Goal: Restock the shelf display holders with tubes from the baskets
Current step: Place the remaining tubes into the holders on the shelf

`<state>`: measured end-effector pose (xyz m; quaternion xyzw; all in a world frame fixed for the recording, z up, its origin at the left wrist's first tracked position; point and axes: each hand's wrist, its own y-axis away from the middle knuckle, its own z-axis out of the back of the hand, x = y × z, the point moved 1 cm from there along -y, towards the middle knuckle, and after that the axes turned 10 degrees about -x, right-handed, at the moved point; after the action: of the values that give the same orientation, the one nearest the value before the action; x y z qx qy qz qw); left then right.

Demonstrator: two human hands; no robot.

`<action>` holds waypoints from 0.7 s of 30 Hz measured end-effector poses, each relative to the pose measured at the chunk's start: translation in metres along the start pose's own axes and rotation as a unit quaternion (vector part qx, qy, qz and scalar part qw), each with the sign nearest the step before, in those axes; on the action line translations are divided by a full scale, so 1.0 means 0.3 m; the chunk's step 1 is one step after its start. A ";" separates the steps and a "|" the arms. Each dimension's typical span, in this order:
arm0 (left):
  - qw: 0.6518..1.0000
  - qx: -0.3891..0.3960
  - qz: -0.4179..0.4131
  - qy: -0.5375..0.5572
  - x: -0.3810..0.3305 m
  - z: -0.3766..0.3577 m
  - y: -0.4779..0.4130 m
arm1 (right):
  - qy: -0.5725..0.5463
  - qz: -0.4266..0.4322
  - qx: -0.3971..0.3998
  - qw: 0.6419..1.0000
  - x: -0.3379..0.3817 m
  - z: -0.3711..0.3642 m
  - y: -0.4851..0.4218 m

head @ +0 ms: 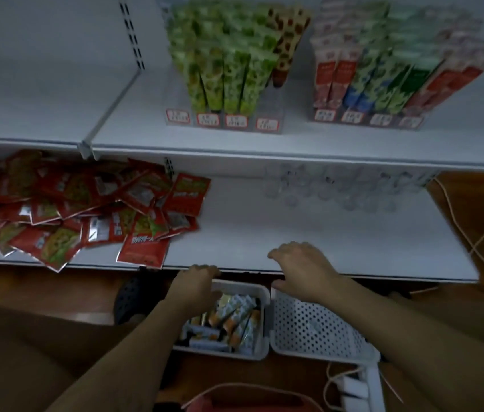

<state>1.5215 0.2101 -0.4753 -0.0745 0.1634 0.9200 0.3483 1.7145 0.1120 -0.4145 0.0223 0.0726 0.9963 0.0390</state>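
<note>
Tubes [229,318] lie heaped in a white basket [260,337] just beneath the left hand [197,285], whose fingers curl over the basket's far rim. The right hand [303,272], fingers loosely bent and holding nothing, hovers beside it over the front edge of the lower shelf [294,227], thumb near the rim of a perforated basket [309,328]. Well beyond both hands, display holders [223,120] stand full; red packets [71,209] sprawl left of the left hand.

- Your left hand [197,281] hides its own fingertips past the basket [260,294] rim; you cannot tell its grip.
- Your forearm covers some tubes [235,316].
- The holder labels [208,119] are too blurred to read.
- The red packets [56,209] run off the left edge.
</note>
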 end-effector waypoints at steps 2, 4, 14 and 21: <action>0.999 0.042 0.007 -0.029 0.011 -0.073 0.005 | -0.012 -0.012 0.044 0.999 0.032 -0.099 0.002; 0.997 0.056 -0.013 -0.044 -0.003 -0.118 -0.010 | -0.034 -0.029 0.085 0.995 0.054 -0.182 0.006; 0.984 0.149 -0.019 -0.097 0.040 -0.295 -0.044 | -0.034 -0.007 0.164 0.986 0.177 -0.457 -0.020; 0.972 0.203 0.064 -0.097 0.125 -0.409 -0.030 | -0.082 0.003 0.179 0.980 0.238 -0.563 -0.102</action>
<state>1.5024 0.1962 -0.6018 0.0980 0.3167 0.8908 0.3107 1.6373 0.1237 -0.5831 0.1110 0.2465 0.9620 0.0375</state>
